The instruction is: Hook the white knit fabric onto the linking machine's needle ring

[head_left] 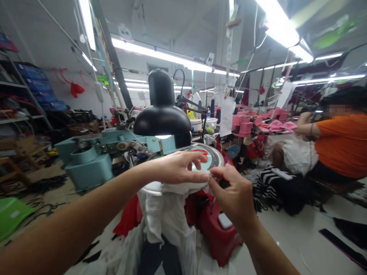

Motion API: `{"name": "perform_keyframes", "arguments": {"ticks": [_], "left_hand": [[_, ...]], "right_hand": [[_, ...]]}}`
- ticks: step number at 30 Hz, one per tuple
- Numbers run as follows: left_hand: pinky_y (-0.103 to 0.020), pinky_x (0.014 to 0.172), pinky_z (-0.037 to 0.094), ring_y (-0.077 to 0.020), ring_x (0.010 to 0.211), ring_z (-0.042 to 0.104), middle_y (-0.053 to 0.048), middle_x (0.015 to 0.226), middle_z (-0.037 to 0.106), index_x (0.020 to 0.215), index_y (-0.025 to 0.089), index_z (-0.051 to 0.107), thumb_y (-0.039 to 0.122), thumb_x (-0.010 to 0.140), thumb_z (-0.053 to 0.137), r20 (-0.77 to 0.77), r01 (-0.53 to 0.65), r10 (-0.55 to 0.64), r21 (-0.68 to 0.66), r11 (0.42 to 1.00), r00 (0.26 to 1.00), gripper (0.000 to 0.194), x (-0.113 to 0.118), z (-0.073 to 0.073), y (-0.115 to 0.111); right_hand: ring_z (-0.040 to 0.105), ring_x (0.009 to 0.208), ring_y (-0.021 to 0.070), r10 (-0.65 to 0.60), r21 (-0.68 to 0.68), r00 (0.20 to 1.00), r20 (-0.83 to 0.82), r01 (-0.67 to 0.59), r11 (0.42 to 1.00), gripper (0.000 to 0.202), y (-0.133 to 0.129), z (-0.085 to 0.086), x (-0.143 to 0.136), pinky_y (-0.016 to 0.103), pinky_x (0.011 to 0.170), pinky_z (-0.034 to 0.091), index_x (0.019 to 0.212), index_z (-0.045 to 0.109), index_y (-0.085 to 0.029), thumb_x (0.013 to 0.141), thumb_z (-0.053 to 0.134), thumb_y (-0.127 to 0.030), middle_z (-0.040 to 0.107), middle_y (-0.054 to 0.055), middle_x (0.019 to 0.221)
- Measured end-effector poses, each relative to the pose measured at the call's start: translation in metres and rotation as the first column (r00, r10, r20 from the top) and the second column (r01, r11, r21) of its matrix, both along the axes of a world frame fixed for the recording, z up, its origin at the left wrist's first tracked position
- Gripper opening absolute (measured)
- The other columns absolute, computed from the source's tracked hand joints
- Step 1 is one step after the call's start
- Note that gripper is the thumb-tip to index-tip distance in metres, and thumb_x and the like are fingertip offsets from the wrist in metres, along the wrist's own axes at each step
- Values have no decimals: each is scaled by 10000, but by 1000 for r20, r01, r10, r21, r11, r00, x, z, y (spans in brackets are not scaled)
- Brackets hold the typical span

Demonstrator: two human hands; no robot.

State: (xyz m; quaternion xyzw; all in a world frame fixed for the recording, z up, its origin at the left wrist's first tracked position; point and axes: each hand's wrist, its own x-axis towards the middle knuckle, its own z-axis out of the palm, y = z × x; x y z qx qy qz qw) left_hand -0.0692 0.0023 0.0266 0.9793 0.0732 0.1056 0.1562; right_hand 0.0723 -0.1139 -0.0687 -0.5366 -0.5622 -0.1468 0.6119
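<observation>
White fabric (pixel 169 210) hangs over the near edge of a round machine plate (pixel 216 154) and down in front of me. My left hand (pixel 183 168) reaches across the plate, its thumb on the fabric's edge and its other fingers curved and apart from the thumb. Close to that thumb tip, my right hand (pixel 233 191) pinches the end of the white fabric between thumb and forefinger. Beyond my left hand, red-handled scissors (pixel 202 151) lie on the plate. A black lamp (pixel 162 114) stands over the far side.
A teal machine (pixel 88 164) stands at the left. Below the plate, a red stool (pixel 216 233) bears a white object. At the right, a person in an orange top (pixel 344 147) sits near striped black-and-white cloth (pixel 271 183). A green basin (pixel 14 215) is at the far left.
</observation>
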Motion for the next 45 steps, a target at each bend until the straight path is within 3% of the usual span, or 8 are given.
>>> {"name": "perform_keyframes", "arguments": {"ticks": [4, 9, 16, 22, 24, 30, 40, 45], "left_hand": [[-214, 633, 413, -125, 693, 555, 0, 739, 627, 850, 128, 675, 413, 921, 559, -21, 13, -16, -143, 990, 1000, 317, -5, -15, 11], [-213, 643, 412, -120, 689, 571, -14, 791, 669, 923, 152, 699, 293, 907, 585, 106, 83, -82, -3, 997, 991, 182, 2, -19, 6], [-211, 643, 418, -131, 695, 567, -33, 758, 658, 925, 121, 725, 350, 901, 599, -26, 238, -245, -149, 960, 969, 262, 31, -23, 36], [-186, 611, 410, -104, 661, 534, -18, 744, 627, 929, 101, 706, 378, 897, 617, 15, 173, -180, -369, 913, 984, 292, 36, -42, 50], [-185, 592, 399, -93, 622, 512, -2, 698, 605, 939, 110, 712, 388, 879, 645, 11, 143, -152, -412, 900, 988, 293, 35, -42, 50], [-200, 574, 412, -107, 623, 528, -31, 701, 637, 887, 93, 723, 512, 808, 702, -7, 100, -127, -569, 816, 992, 428, 35, -43, 51], [-193, 578, 429, -107, 640, 543, -35, 720, 649, 850, 92, 722, 544, 744, 754, 9, 98, -117, -619, 779, 993, 465, 34, -44, 50], [-191, 517, 355, -82, 555, 453, 9, 622, 561, 887, 97, 718, 495, 773, 747, 56, 145, -136, -524, 839, 989, 416, 29, -36, 48]], "right_hand": [[644, 717, 191, -44, -75, 997, -63, 39, 996, 149, -9, -8, -7, 320, 731, 503, 935, 730, -178, 823, 642, -222, 722, 32, 793], [571, 605, 140, 270, -244, 891, -365, -372, 896, 281, -8, -25, -23, 236, 577, 463, 1097, 704, -163, 886, 582, -304, 641, -17, 684], [585, 606, 126, 149, -30, 833, -532, -194, 980, 188, -1, -55, -41, 216, 595, 484, 827, 753, -165, 824, 705, -346, 685, 5, 679], [515, 504, 84, 364, 141, 402, -840, -487, 862, 213, 12, -70, -39, 182, 476, 451, 757, 743, -167, 755, 790, -375, 638, -13, 589], [546, 528, 91, 390, 160, 351, -851, -534, 830, 197, 14, -68, -37, 186, 500, 479, 755, 755, -168, 730, 811, -355, 664, -2, 607], [578, 514, 107, 396, 124, 408, -823, -552, 824, 149, 16, -59, -45, 199, 503, 499, 687, 755, -158, 707, 796, -300, 689, 16, 585], [603, 498, 99, 309, 131, 721, -620, -293, 947, 121, 16, -62, -50, 167, 496, 511, 669, 675, -170, 783, 695, -207, 659, -21, 576], [559, 491, 94, 212, 29, 788, -578, -240, 970, 382, 5, -53, -42, 159, 455, 476, 1118, 643, -207, 761, 763, -270, 614, -65, 610]]}}
